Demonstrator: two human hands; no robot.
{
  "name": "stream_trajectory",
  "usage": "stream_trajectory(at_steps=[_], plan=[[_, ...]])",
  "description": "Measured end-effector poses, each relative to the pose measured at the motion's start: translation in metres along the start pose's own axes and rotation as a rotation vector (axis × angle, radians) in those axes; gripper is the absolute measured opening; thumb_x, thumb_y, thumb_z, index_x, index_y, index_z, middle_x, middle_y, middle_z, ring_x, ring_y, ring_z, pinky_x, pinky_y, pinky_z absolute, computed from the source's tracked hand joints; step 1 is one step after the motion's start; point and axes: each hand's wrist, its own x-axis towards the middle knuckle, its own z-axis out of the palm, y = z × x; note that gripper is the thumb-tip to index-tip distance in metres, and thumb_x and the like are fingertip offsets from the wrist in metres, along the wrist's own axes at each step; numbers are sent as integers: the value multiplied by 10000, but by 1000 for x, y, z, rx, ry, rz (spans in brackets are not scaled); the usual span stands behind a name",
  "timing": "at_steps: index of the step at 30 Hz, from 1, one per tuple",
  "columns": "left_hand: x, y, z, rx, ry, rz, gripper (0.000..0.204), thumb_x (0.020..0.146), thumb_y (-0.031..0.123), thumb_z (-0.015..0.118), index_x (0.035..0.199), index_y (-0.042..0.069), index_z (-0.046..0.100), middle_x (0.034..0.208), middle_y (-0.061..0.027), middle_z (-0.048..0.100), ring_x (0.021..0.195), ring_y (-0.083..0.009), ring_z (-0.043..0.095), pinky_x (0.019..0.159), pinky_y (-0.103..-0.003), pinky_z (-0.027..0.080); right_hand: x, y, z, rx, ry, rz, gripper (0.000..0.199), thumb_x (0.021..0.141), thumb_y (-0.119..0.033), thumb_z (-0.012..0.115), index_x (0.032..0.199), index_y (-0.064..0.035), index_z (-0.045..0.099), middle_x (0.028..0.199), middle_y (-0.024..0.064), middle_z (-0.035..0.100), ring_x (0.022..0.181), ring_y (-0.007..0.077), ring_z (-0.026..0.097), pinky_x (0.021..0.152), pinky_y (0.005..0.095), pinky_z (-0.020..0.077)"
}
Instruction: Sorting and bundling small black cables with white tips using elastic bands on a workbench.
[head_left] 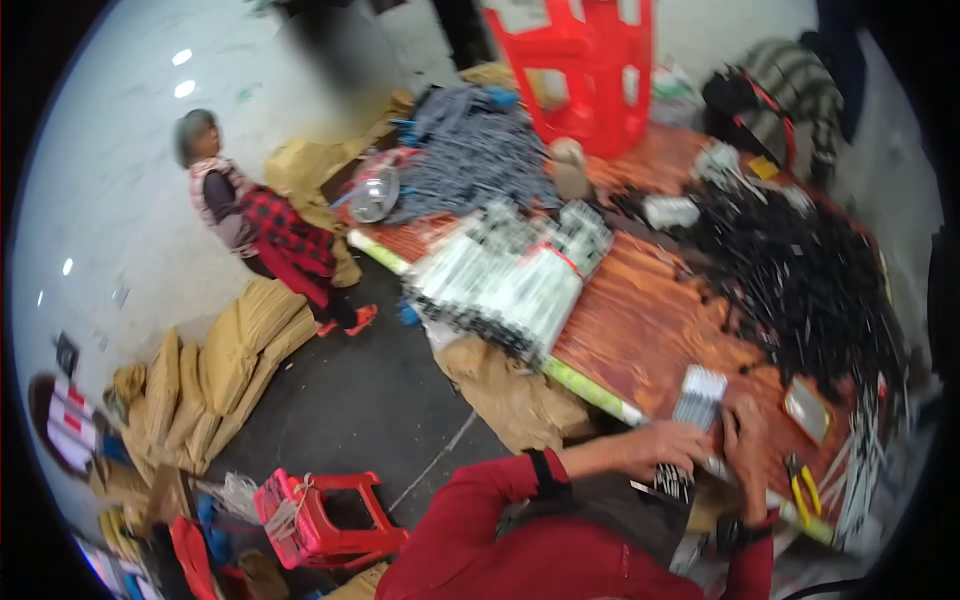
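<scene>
At the near table edge my left hand [668, 446] is closed around a small bundle of thin grey-white rods [700, 392]. The bundle's pale end sticks out beyond my fingers, and dark-tipped ends show below the palm. Right beside it, my right hand [746, 445] has its fingers curled together; what they hold, if anything, is hidden. Yellow-handled pliers [803, 488] lie on the table to the right of that hand. Farther left rests a large stack of similar pale rods [510, 275] with black ends, part of it tied with a red band.
Black strips [790, 270] heap on the right of the red-brown table [640, 320]; grey pieces [470, 150] pile at the back. A red stool [585, 75] stands on the table, another red stool [330, 515] on the floor. A person [240, 215] stands left, near brown sacks [235, 350].
</scene>
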Motion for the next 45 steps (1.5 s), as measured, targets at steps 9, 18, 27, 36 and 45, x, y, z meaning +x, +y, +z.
stream_trajectory(at_steps=[9,18,27,36,45], plan=[[3,16,-29,186,-41,-223,253,744,140,678,985,68,703,1233,-86,665,1252,-324,553,1057,-471,410,25,17,14,114,99,107,149,916,-137,599,972,-1,624,891,149,608,833,302,597,758,375,476],[12,20,-10,202,-39,-231,217,767,172,723,962,77,711,1193,-65,683,1215,-300,580,1033,-457,436,4,8,3,-61,43,116,118,825,-67,647,936,-71,685,873,69,629,851,257,595,769,361,475],[11,17,-14,212,-25,-230,217,769,206,755,947,87,719,1172,-52,694,1210,-288,585,1022,-448,445,6,9,14,-37,131,70,88,819,-116,662,898,-108,701,792,54,599,807,267,589,710,386,464],[12,16,-15,212,-34,-229,200,779,205,755,941,91,724,1179,-48,693,1213,-284,583,1022,-443,445,8,10,13,-29,123,54,91,821,-97,659,905,-102,694,818,59,607,815,270,596,708,390,469],[11,16,-16,228,-56,-217,234,746,191,763,955,94,721,1187,-45,688,1217,-286,578,1030,-448,438,9,5,18,-46,174,62,69,818,-101,665,887,-100,674,809,60,590,807,271,593,702,391,468]])
